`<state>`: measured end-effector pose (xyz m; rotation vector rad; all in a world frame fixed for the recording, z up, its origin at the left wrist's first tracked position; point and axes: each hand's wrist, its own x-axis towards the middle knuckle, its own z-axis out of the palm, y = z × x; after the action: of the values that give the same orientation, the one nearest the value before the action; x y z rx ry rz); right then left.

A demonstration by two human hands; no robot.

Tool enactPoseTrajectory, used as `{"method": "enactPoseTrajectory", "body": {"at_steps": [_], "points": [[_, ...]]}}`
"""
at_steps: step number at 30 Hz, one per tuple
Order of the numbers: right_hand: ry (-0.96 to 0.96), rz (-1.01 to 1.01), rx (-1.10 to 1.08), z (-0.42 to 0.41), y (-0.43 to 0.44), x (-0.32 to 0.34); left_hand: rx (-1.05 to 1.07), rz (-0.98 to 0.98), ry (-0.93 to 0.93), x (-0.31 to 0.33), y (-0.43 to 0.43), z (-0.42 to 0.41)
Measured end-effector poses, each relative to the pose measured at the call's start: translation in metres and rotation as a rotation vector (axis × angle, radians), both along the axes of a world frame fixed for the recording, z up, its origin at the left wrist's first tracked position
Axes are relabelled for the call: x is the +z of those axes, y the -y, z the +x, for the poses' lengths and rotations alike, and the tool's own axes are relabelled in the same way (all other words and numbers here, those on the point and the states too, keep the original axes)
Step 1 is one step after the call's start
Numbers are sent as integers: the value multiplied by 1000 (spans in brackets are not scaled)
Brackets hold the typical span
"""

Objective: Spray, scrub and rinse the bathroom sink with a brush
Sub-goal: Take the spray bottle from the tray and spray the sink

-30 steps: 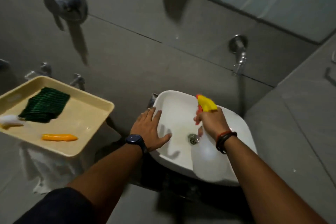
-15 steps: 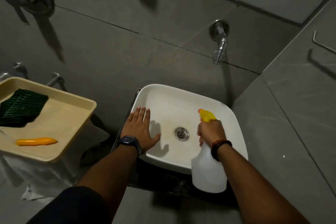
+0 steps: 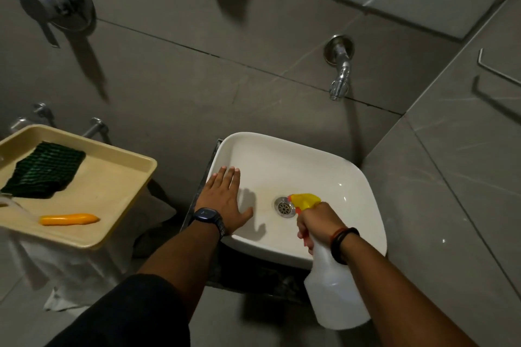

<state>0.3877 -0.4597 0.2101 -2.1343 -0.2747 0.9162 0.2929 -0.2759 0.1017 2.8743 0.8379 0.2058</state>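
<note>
Spraying step, by the look of it. Right hand (image 3: pixel 317 225) wrapped tight round the neck of the spray bottle (image 3: pixel 335 287), fingers on the trigger, yellow nozzle (image 3: pixel 304 200) poking out toward the drain (image 3: pixel 284 206) in the middle of the sink (image 3: pixel 324 175). Bottle tipped, fat end hanging back over the near rim, thin end pointing into the bowl. Left hand (image 3: pixel 225 203) flat and open on the sink's left edge, holding nothing, fingers close together and thumb stuck out. Off to the left, well apart from the sink, a tan tray (image 3: pixel 112 177) — and in it an orange handle (image 3: pixel 69 219), most likely the brush for scrubbing, though the bristle end cannot be made out. Handle lying flat and long, pointing right toward the sink. Left hand nearer to it than the right, and free, so likely the one to reach sideways for it next. Also in the tray a dark green scrub pad (image 3: pixel 42 175), bumpy and rough looking. Sink white, smooth, shiny, with rounded corners. Drain a round metal ring with small holes. Bottle cloudy white plastic, soft looking. Shiny metal tap (image 3: pixel 339 76) on the grey tile wall above the sink — no water coming out, so rinsing not yet begun.
</note>
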Motion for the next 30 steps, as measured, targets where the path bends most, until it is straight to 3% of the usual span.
{"method": "enactPoseTrajectory", "body": {"at_steps": [3,8,13,20,25,30], "points": [[100,71,-21,2,-14,-1,-2,2,7,1,0,-1],[340,8,-211,26,-11,5,-3,1,2,0,-1,0],[247,-132,-223,36,12,4,-5,-6,11,-1,-1,-1],[71,-89,-110,14,17,-3,-1,-11,-6,-1,-1,0],[125,-26,-35,4,3,-2,-2,-24,-7,0,-1,0],[275,-19,-150,13,3,-3,-8,-28,-6,-1,-1,1]]}}
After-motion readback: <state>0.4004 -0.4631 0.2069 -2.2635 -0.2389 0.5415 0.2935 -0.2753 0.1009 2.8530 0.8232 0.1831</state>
